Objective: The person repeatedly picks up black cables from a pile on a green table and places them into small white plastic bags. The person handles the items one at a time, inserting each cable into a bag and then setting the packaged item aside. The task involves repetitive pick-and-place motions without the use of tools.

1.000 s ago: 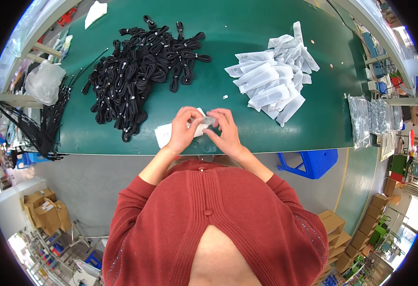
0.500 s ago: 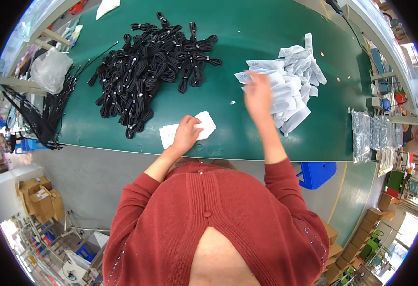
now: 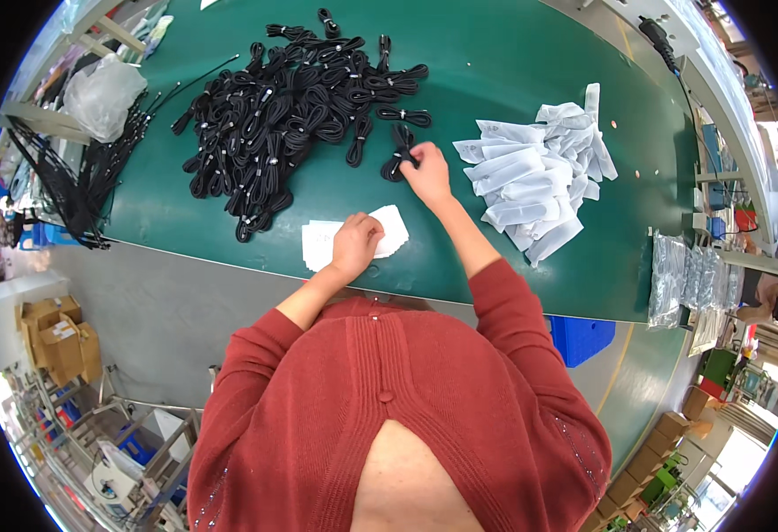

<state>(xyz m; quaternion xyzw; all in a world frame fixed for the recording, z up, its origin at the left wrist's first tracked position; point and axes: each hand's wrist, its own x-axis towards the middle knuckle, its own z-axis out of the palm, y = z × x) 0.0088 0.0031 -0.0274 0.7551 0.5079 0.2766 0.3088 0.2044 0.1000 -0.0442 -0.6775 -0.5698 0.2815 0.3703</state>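
The right hand (image 3: pixel 426 168) pinches a black cable bundle (image 3: pixel 400 152) at 12 o'clock. The left hand (image 3: pixel 354 244), fingers curled, presses the white bag (image 3: pixel 389 232). Lift just one bundle.

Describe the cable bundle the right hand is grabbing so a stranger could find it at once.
On the green table, a big heap of black coiled cables lies left of a pile of white bags. Between them, the right hand grips one black cable bundle, lying apart from the heap.
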